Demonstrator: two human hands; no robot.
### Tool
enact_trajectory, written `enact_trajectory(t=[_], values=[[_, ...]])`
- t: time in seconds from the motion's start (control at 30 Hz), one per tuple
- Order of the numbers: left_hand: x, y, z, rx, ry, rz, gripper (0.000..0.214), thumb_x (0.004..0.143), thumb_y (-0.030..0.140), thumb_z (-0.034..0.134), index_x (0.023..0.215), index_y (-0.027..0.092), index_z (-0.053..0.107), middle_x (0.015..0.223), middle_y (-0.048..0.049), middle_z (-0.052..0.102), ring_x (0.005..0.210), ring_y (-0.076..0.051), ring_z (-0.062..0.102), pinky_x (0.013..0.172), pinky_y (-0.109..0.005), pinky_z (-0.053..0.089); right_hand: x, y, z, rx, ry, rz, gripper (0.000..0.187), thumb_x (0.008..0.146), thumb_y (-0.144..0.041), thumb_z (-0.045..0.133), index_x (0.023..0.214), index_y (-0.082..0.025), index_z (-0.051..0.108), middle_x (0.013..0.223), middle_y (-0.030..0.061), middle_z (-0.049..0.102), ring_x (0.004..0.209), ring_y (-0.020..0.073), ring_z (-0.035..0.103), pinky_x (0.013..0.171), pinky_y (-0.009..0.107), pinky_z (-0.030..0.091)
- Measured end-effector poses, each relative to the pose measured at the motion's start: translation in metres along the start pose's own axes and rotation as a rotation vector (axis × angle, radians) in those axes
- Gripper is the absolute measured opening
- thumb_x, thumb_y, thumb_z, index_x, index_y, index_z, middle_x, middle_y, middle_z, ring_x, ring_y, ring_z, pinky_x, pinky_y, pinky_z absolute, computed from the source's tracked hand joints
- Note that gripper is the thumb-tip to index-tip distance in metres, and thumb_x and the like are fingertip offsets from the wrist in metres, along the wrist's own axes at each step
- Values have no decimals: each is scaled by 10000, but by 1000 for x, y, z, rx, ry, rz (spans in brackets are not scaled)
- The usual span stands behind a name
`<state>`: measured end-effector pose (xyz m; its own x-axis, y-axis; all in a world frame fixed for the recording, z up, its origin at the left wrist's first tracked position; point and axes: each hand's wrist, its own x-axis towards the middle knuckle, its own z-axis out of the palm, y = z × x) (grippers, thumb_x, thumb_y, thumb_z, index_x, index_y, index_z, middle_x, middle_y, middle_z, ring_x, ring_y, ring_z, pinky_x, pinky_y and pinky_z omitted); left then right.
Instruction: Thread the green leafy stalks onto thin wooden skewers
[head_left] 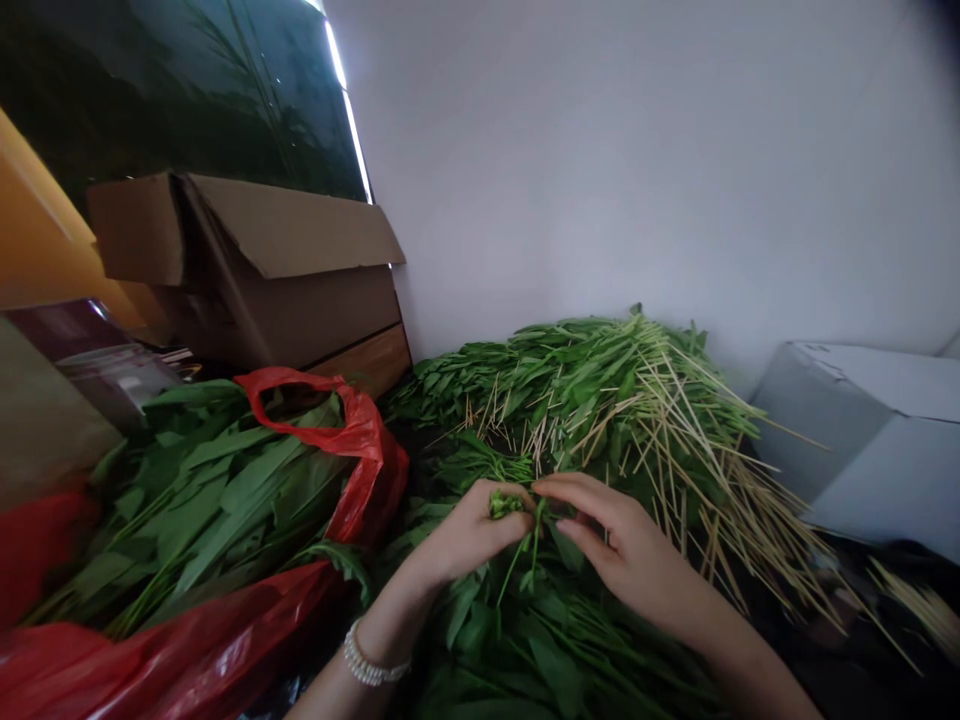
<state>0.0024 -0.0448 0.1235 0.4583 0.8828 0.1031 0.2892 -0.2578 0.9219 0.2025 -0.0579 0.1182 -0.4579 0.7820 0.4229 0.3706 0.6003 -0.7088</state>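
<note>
Green stem bunch (506, 503): likely light, bendy, easily bruised; best gripped mid-stem. Left hand (480, 525) closed round it; right hand (611, 530) loosely curled, thumb apart, beside sprig (535, 545).

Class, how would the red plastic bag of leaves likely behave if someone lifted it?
The red plastic bag would probably flop, since its wall looks thin and creased. The leaves might shift or spill, because the bag's mouth gapes wide around them. Its shiny surface suggests it could feel somewhat slippery.
</note>
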Motion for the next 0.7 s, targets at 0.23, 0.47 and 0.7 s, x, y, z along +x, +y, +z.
enact_trajectory(t=[0.23,0.47,0.7], values=[[1,-9,0,-174,-100,-136,144,698,185,528,704,126,659,591,20,533,547,-93,410,504,-183,329,-2,-5,10,-212,-1,-33,156,944,-154,473,978,-220,609,930,39,624,883,190,572,790,350,465],[0,-6,6,-115,83,-56,118,612,171,567,686,139,652,636,21,552,657,-123,463,630,-213,385,-4,-5,12,-382,-53,-58,180,957,-151,439,918,-191,610,851,46,607,816,199,547,734,346,462],[10,-14,16,-367,185,-110,64,578,187,554,582,134,589,493,52,428,503,-79,348,483,-201,265,-3,-5,17,-481,80,-217,262,962,-123,390,871,-176,629,792,64,619,786,202,550,757,361,452]])
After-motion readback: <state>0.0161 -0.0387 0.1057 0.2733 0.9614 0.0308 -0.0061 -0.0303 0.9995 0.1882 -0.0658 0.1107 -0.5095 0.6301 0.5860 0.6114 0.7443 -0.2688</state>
